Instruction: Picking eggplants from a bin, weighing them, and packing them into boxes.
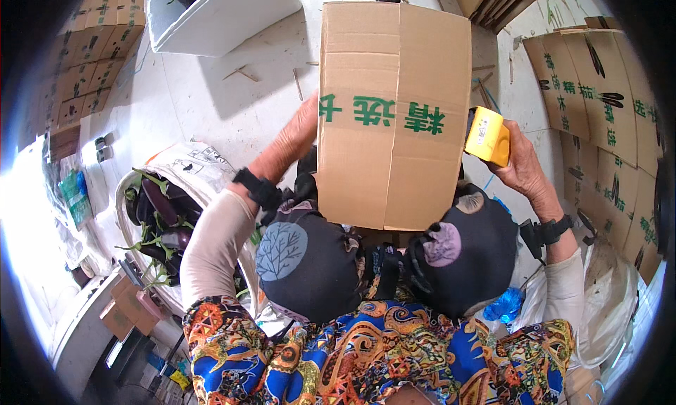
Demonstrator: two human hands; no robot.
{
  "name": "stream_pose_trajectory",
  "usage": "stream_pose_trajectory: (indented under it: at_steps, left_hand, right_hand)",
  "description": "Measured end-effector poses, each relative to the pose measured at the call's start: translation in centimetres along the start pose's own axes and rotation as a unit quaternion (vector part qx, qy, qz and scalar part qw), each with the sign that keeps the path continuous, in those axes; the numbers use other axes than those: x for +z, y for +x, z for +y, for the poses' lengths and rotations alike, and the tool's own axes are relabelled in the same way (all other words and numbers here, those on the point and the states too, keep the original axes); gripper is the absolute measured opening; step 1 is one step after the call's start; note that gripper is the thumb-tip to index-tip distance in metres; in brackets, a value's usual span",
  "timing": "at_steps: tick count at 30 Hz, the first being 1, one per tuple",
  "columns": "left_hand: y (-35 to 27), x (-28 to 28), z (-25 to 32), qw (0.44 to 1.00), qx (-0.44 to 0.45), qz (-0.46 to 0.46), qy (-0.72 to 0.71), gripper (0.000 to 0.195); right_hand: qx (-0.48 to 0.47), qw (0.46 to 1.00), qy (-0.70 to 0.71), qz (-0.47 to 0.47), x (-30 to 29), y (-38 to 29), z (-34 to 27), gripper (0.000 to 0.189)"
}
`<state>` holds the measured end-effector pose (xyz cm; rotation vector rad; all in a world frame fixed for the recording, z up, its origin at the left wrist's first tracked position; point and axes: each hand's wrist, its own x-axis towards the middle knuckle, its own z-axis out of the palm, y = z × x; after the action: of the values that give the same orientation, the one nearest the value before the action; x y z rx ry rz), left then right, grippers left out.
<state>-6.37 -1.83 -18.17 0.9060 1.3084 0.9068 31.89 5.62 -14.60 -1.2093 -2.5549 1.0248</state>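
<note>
Between my knees stands a cardboard carton (pixel 359 180), its top flaps folded down and meeting along a lengthwise seam. Green printing runs across the top. At the carton's left side is my left hand (pixel 303 122), its fingers hidden behind the cardboard, so its grip cannot be told. My right hand (pixel 520 159) holds a yellow hand tool (pixel 492 141) with a dark front part and a small label. The tool's dark end is close beside the carton's right edge; whether they touch is unclear.
An open sack of eggplants (pixel 166 199) stands at my left. Ahead on the left is a white foam box (pixel 248 19) holding eggplants. Printed cartons (pixel 602 99) are stacked at right, with more cartons (pixel 100 41) at far left. Stem scraps (pixel 245 73) litter the floor.
</note>
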Motion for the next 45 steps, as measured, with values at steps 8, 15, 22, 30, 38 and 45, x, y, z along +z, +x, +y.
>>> stream_pose_trajectory:
  at_steps: [8,15,22,30,38,45]
  left_hand:
    - [2.3,2.4,1.7,0.978,-0.137,-0.079,-0.133,0.040]
    - [5.8,1.0,-2.6,0.979,-0.083,-0.073,-0.169,0.041]
    - [2.5,-4.3,5.1,0.998,-0.058,0.034,-0.006,0.075]
    - [1.3,-5.2,6.7,0.999,-0.006,-0.037,-0.015,0.055]
    - [4.1,-7.8,2.9,0.947,0.163,0.020,0.275,0.049]
    - [3.1,-6.3,6.3,0.966,-0.014,0.076,0.245,0.063]
  right_hand:
    - [0.073,0.996,-0.036,0.021,-4.6,-0.4,-4.8,0.053]
    - [0.074,0.990,-0.116,0.010,-7.1,2.3,-12.2,0.054]
    - [-0.024,0.989,-0.144,-0.013,-6.0,9.9,-17.8,0.049]
    - [-0.073,0.973,-0.218,-0.036,-1.7,15.8,-21.9,0.051]
    - [-0.060,0.976,-0.197,-0.074,-2.9,15.0,-22.2,0.053]
    - [-0.034,0.981,-0.187,-0.022,-7.3,5.8,-15.2,0.048]
